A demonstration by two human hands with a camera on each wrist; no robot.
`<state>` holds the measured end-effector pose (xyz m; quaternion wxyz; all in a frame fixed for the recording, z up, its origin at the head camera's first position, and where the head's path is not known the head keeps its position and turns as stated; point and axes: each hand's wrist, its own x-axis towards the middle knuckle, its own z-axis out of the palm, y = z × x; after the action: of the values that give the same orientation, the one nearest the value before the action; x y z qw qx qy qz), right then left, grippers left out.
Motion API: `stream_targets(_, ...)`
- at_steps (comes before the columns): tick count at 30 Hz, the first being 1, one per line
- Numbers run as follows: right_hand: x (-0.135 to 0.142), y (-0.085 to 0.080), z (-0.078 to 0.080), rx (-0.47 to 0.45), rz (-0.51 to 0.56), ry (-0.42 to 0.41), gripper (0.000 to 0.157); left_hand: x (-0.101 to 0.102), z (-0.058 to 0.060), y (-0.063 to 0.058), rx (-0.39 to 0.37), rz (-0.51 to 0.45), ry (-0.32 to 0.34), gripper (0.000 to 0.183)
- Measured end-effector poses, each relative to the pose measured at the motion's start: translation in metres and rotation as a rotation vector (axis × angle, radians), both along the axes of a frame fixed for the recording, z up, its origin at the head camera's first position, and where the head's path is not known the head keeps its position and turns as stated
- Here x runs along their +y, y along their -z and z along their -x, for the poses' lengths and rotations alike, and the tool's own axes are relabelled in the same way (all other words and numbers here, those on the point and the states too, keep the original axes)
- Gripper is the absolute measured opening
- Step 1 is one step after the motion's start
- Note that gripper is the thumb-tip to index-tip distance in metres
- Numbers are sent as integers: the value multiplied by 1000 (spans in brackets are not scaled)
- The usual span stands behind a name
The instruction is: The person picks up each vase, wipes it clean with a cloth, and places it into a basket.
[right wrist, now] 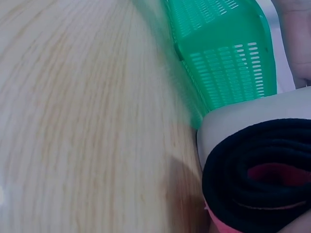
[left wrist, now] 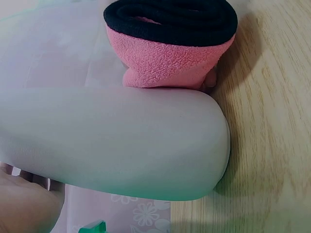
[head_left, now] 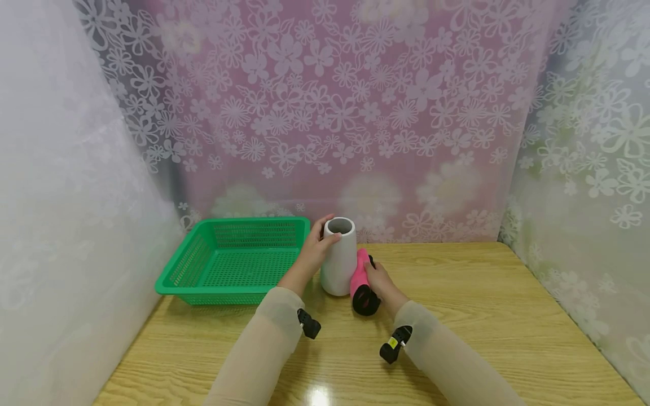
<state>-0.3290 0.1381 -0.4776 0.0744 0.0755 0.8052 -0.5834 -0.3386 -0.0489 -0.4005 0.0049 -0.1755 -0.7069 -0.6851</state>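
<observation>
A tall white vase (head_left: 339, 265) with a round open mouth stands upright on the table. My left hand (head_left: 316, 248) grips it near the rim, thumb on the near side and fingers round the left and back. Against the vase's right side leans a rolled pink fleece cloth with black edging (head_left: 361, 276). My right hand (head_left: 378, 280) holds this roll from the right, fingers partly hidden behind it. In the left wrist view the pink fleece (left wrist: 165, 60) meets the vase wall (left wrist: 112, 141). The black edging (right wrist: 228, 160) shows its coiled layers in the right wrist view.
A green plastic basket (head_left: 228, 290) with slotted walls sits on the table, left of the vase and close to my left forearm. The wooden table (head_left: 457, 293) reaches back to a pink flowered curtain (head_left: 330, 113). Pale curtains hang at both sides.
</observation>
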Motion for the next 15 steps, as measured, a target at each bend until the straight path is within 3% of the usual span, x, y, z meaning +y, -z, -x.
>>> stream_targets(8,5,-7,1,12,-30,-19,59,-2,1,2,2,-11,4,61)
stream_targets(15,10,-29,-3,60,-79,-51,62,1,-1,2,31,-21,-29,60)
